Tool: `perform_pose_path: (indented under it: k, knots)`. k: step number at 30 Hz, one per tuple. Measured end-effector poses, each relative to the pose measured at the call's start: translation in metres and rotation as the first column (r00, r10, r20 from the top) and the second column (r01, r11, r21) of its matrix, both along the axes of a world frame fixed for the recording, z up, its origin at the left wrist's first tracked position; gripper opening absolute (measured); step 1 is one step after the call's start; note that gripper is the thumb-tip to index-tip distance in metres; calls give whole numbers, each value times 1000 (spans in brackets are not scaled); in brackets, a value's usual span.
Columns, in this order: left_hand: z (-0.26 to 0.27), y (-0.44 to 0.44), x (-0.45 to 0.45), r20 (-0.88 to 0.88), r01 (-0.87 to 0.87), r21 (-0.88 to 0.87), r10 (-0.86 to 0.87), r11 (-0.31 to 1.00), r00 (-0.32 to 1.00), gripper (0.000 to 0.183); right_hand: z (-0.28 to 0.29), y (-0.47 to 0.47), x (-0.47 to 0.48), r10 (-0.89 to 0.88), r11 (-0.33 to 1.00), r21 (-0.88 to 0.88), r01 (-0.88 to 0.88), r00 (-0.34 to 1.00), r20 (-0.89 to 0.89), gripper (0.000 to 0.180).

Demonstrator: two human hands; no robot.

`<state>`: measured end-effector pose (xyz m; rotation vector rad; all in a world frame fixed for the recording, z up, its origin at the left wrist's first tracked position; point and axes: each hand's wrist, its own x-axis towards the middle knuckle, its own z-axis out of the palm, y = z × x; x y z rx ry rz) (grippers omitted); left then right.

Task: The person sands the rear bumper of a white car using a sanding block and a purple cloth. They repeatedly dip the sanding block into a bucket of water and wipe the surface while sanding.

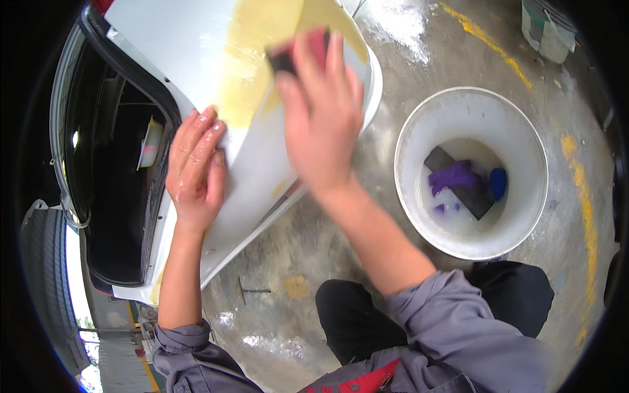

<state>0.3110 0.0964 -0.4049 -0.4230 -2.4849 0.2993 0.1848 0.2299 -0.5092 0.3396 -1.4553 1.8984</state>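
My right hand [322, 108] grips a red and black sanding block [300, 49], slightly blurred, against a wet car body panel [265, 147]. The panel is white and grey, with a broad yellowish filler patch [245, 73] partly under the block. Wet and holding nothing, my left hand [196, 162] lies on the panel beside the dark opening of the car body, its fingers loosely extended. Between the two hands, part of the filler's lower edge shows. The block's face against the panel is hidden.
A white bucket [408, 196] at the right holds cloudy water, a purple cloth [457, 176], a dark flat sheet [471, 201] and a blue object [498, 184]. Another bucket [548, 39] stands farther off. A T-shaped tool [253, 291] lies on the wet floor near my knees.
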Motion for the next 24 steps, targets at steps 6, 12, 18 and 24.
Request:
perform_pose_path:
  k: [6, 12, 18, 24]
  knots:
    - [-1, 4, -5, 13, -13, -7, 13, 1000, 1000, 42, -32, -5, 56, 6, 1000, -2, -6, 1000, -12, 49]
    - [0, 1, 11, 13, -38, -11, 38, 999, 999, 42, 24, 8, -14, 32, 996, -84, -22, 993, 113, 41]
    - [-4, 5, -10, -5, -6, -11, 6, 1000, 1000, 41, -34, -9, 32, -44, 999, -15, 44, 999, 4, 52]
    - [7, 2, 7, -2, -33, -38, 33, 999, 999, 39, 3, -7, 15, -38, 998, -50, 42, 996, 78, 48]
